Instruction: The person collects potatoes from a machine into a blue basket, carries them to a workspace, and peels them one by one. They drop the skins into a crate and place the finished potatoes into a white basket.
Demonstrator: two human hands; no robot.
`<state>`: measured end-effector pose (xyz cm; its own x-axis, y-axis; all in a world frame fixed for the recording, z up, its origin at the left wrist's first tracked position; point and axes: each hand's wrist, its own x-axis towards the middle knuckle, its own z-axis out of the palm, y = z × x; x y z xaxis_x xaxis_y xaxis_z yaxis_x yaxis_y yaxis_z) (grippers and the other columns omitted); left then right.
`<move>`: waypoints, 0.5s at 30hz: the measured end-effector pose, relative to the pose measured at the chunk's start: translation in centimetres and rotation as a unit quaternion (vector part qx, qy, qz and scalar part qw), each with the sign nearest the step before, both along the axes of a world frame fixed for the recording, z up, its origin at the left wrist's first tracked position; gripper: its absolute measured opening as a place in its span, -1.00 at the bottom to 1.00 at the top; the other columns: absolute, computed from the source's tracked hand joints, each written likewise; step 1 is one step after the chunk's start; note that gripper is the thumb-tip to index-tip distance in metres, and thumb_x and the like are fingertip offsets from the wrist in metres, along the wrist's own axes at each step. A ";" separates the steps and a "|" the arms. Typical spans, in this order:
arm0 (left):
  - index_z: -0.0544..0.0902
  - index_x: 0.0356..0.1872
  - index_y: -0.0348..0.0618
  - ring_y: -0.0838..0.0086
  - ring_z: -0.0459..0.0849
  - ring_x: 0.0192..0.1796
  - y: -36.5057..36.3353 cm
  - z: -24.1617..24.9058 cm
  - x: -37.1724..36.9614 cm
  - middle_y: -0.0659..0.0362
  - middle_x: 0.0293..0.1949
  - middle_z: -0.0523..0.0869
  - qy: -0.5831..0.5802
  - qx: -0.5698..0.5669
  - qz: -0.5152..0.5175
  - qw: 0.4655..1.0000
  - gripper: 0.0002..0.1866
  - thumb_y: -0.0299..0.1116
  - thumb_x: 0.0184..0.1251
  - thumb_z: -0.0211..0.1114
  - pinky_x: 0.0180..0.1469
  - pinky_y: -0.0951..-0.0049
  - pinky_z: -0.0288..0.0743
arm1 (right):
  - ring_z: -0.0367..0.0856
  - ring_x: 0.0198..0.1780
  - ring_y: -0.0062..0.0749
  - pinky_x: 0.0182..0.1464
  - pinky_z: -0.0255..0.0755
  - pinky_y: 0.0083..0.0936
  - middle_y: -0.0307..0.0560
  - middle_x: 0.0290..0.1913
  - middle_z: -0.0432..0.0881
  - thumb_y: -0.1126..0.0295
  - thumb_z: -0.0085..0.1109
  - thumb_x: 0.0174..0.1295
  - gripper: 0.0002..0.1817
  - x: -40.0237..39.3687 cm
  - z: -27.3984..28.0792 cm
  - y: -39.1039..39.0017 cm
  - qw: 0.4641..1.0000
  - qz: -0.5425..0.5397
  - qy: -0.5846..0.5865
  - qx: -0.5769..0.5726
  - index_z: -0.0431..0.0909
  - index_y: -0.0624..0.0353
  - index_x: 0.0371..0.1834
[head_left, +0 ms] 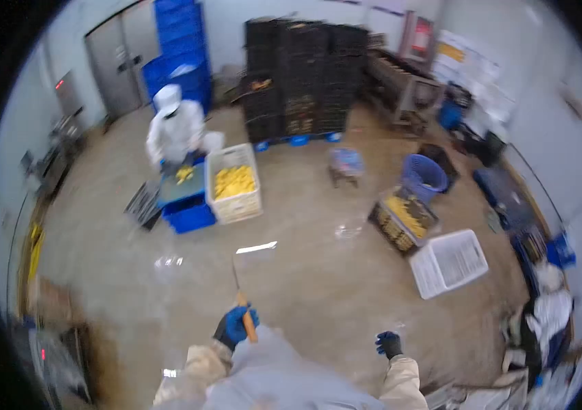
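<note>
My left hand [236,326], in a blue glove with a dark cuff, is closed around the wooden handle of a knife [247,321]. The knife's thin blade points up and away from me, above the wet floor. Lower right, my right hand [389,344], also gloved, hangs beside my body with its fingers loosely curled and apart, holding nothing. Both sleeves are cream, and a pale apron [284,379] covers my front.
A person in white [175,130] works at a board on a blue crate [188,214], beside a white crate [257,198] of yellow pieces. To the right are a black crate [388,229] of yellow pieces, a white crate [428,273], a purple basket [419,174] and a stool [347,162]. Black crates [301,75] are stacked behind.
</note>
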<state>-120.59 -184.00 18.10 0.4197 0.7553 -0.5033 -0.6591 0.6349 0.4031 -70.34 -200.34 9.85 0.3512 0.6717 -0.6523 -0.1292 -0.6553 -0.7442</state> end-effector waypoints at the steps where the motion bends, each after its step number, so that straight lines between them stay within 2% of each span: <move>1: 0.46 -0.13 -0.11 0.26 0.56 -0.20 1.8 -1.2 0.0 0.13 -0.27 0.57 -0.018 0.041 0.017 0.999 -0.77 -0.34 0.24 0.23 -0.05 0.23 0.48 | 0.49 -0.70 -0.34 -0.71 0.38 -0.47 -0.03 -0.51 0.59 0.34 -0.11 0.27 -0.79 0.9 -0.7 2.5 0.999 0.017 -0.007 0.040 0.52 0.18 -0.26; 3: 0.45 -0.21 -0.14 0.31 0.55 -0.27 4.9 -0.8 0.6 0.14 -0.34 0.55 0.049 0.094 0.063 0.992 -0.78 -0.42 0.16 0.28 -0.13 0.28 0.49 | 0.49 -0.70 -0.34 -0.71 0.39 -0.47 -0.04 -0.52 0.58 0.34 -0.07 0.25 -0.81 2.2 0.0 6.3 0.998 -0.004 0.022 0.064 0.52 0.18 -0.26; 4: 0.46 -0.26 -0.14 0.33 0.55 -0.31 6.7 -1.4 0.5 0.15 -0.40 0.54 0.113 0.081 0.081 0.987 -0.80 -0.45 0.13 0.29 -0.17 0.30 0.50 | 0.49 -0.70 -0.34 -0.71 0.39 -0.47 -0.04 -0.52 0.58 0.34 -0.07 0.25 -0.81 2.6 -0.4 7.4 0.998 0.016 0.025 0.049 0.52 0.18 -0.26; 5: 0.48 -0.33 -0.22 0.35 0.54 -0.40 8.9 -1.7 1.0 0.12 -0.45 0.54 0.146 0.075 0.117 0.979 -0.85 -0.44 0.12 0.25 -0.31 0.36 0.48 | 0.52 -0.67 -0.31 -0.69 0.43 -0.44 -0.03 -0.49 0.60 0.39 -0.01 0.19 -0.84 3.3 -1.1 8.3 0.999 -0.005 0.024 0.040 0.52 0.17 -0.23; 7: 0.48 -0.34 -0.23 0.36 0.53 -0.45 13.8 -0.7 1.8 0.14 -0.47 0.52 0.197 0.061 0.128 0.970 -0.86 -0.46 0.13 0.26 -0.35 0.36 0.48 | 0.55 -0.65 -0.29 -0.66 0.48 -0.42 -0.01 -0.46 0.62 0.45 0.05 0.14 -0.82 4.4 -3.0 9.6 0.999 -0.021 0.016 0.020 0.52 0.15 -0.19; 9: 0.47 -0.33 -0.23 0.36 0.53 -0.45 17.5 -0.1 3.6 0.15 -0.47 0.52 0.201 0.024 0.152 0.967 -0.86 -0.47 0.13 0.26 -0.34 0.35 0.49 | 0.51 -0.62 -0.25 -0.65 0.42 -0.34 0.01 -0.46 0.58 0.24 0.01 0.16 -0.73 6.0 -7.0 8.1 0.993 -0.063 0.037 -0.092 0.50 0.18 -0.18; 10: 0.47 -0.33 -0.23 0.36 0.53 -0.45 19.5 -0.1 4.2 0.15 -0.47 0.52 0.199 0.020 0.151 0.968 -0.86 -0.47 0.13 0.26 -0.34 0.35 0.49 | 0.51 -0.62 -0.25 -0.65 0.42 -0.34 0.01 -0.46 0.58 0.24 0.01 0.16 -0.73 9.5 -10.3 4.4 0.993 -0.064 0.034 -0.095 0.50 0.18 -0.18; 13: 0.47 -0.32 -0.24 0.35 0.53 -0.45 26.0 -0.3 6.9 0.15 -0.46 0.52 0.154 0.017 0.125 0.980 -0.85 -0.49 0.12 0.26 -0.34 0.33 0.51 | 0.47 -0.48 -0.24 -0.52 0.37 -0.18 -0.11 -0.58 0.46 0.04 -0.04 0.02 -0.64 9.3 -17.7 -0.2 0.939 -0.116 0.313 -0.080 0.55 0.07 -0.35; 14: 0.48 -0.33 -0.22 0.36 0.53 -0.46 28.1 0.0 8.0 0.15 -0.46 0.52 0.176 0.017 0.110 0.978 -0.86 -0.47 0.13 0.25 -0.34 0.33 0.50 | 0.47 -0.48 -0.24 -0.52 0.37 -0.18 -0.11 -0.58 0.46 0.04 -0.04 0.02 -0.64 11.3 -15.6 5.3 0.938 -0.130 0.311 -0.083 0.55 0.07 -0.35; 15: 0.48 -0.33 -0.21 0.36 0.53 -0.46 29.8 0.3 8.9 0.16 -0.46 0.52 0.201 0.018 0.089 0.975 -0.87 -0.46 0.14 0.25 -0.34 0.32 0.49 | 0.49 -0.41 -0.22 -0.43 0.39 -0.18 -0.09 -0.50 0.50 0.04 -0.05 0.03 -0.64 10.8 -14.5 5.4 0.974 0.009 0.209 -0.085 0.56 0.06 -0.31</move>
